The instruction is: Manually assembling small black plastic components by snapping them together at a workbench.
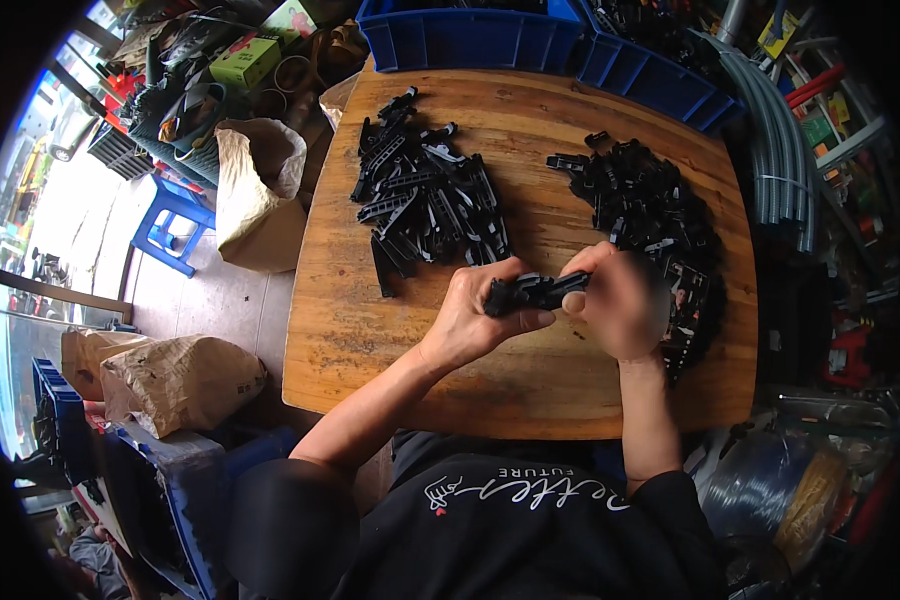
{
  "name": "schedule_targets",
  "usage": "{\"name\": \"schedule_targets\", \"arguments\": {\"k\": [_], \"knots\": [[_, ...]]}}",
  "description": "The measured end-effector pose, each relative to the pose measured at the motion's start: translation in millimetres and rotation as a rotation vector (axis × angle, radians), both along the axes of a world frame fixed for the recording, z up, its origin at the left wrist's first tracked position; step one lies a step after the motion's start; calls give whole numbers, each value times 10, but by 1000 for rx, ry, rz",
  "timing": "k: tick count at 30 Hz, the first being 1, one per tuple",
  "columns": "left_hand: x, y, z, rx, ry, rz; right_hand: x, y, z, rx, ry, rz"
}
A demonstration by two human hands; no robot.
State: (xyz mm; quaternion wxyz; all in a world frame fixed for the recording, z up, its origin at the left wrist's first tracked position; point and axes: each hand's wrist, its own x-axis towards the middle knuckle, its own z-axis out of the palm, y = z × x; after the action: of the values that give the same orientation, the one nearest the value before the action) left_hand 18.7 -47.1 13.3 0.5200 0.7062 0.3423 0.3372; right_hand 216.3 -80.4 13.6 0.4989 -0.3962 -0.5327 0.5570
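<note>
A black plastic part (532, 292) is held level between my two hands, above the near middle of the wooden table (540, 380). My left hand (478, 308) is closed around its left end, thumb below it. The fingertips of my right hand (618, 305) pinch its right end; a blur covers much of that hand. Beyond my left hand lies a heap of long, narrow black plastic pieces (420, 190), some with slots along them. To the right spreads another heap of smaller, chunkier black plastic pieces (650, 195), reaching down beside my right hand.
Two blue bins (475, 42) (655, 82) stand against the table's far edge, with black parts inside. Brown paper sacks (255, 190) (180, 385) and a blue stool (173, 222) are at the left. Grey tubing (775, 140) hangs at the right, above a wrapped clear coil (770, 490).
</note>
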Motion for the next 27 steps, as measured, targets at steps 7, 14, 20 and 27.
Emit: {"name": "schedule_targets", "arguments": {"k": [7,14,20,27], "knots": [[47,-55,-25,144,-94,90,-52,-50,29,96,-143,-78],[71,60,10,273,-43,64,-76,20,42,121,-16,-66],[165,103,60,241,-142,-68,20,-22,41,291,-241,-225],[312,964,433,-366,-455,124,84,-53,-90,228,-366,-460]]}}
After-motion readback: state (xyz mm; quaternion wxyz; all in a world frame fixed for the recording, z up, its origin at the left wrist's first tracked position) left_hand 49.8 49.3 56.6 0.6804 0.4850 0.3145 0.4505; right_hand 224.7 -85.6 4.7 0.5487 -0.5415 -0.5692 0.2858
